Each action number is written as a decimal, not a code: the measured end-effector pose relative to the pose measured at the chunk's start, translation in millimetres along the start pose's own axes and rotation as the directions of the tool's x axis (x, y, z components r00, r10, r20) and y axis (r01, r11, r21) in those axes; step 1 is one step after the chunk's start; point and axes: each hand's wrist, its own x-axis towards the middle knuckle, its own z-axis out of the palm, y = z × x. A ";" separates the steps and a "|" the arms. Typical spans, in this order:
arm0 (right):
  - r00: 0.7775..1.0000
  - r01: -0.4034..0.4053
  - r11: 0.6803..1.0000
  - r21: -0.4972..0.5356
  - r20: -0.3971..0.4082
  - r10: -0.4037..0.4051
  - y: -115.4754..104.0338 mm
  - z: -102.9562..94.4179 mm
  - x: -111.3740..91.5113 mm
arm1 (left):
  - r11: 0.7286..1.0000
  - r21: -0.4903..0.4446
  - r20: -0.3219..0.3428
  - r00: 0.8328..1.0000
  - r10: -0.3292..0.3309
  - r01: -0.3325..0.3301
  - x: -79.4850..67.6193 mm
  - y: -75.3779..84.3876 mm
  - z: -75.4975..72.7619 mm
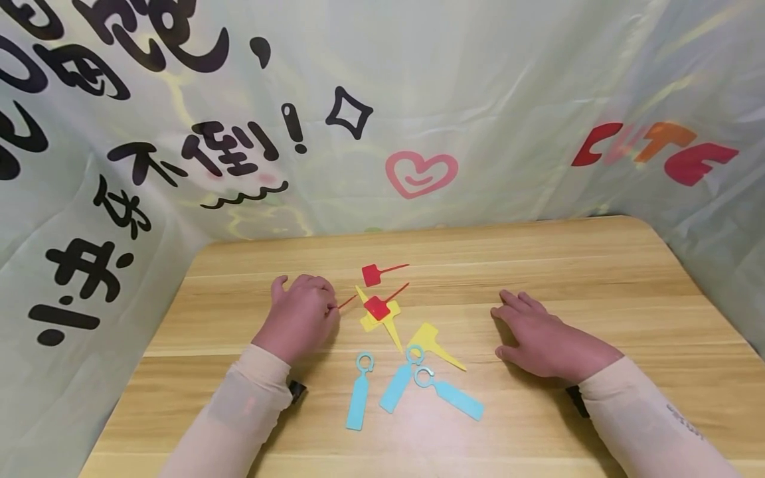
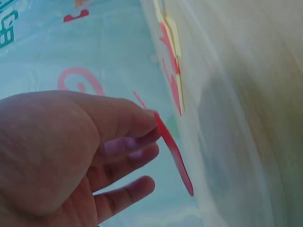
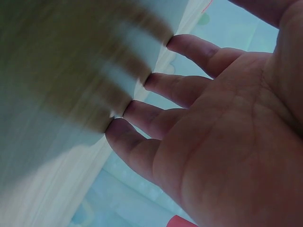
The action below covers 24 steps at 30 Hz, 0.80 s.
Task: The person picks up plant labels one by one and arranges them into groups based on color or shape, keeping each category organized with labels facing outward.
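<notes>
Between thumb and fingers, my left hand pinches a red plant label just above the table, left of the pile. In the head view only this label's thin stem shows, pointing right. One red label lies farther back, and another red label rests on top of crossed yellow labels. My right hand rests at the right with its fingers spread and the fingertips touching the tabletop. It holds nothing.
Another yellow label lies right of the pile, overlapped by a blue ring-ended tag. A second blue tag and a third blue tag lie either side. Printed cloth hangs behind the wooden table.
</notes>
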 end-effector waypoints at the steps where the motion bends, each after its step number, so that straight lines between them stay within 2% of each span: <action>1: 1.000 -0.001 1.000 0.002 0.003 0.001 0.0 -0.2 -0.1 | 1.000 -0.012 -0.007 1.000 -0.019 0.018 0.1 -1.4 -0.8; 7: 1.000 -0.004 1.000 0.006 0.014 0.004 1.2 0.0 -0.6 | 0.994 -0.056 -0.001 0.995 -0.097 0.096 1.2 -5.6 -3.7; 18: 1.000 -0.005 1.000 0.002 0.015 0.005 1.8 1.3 0.5 | 0.983 -0.057 0.025 0.984 -0.176 0.177 2.9 -12.2 -2.7; 24: 1.000 -0.003 1.000 -0.009 0.000 0.003 1.5 1.9 0.5 | 0.979 -0.057 0.014 0.980 -0.197 0.197 2.8 -17.3 -3.0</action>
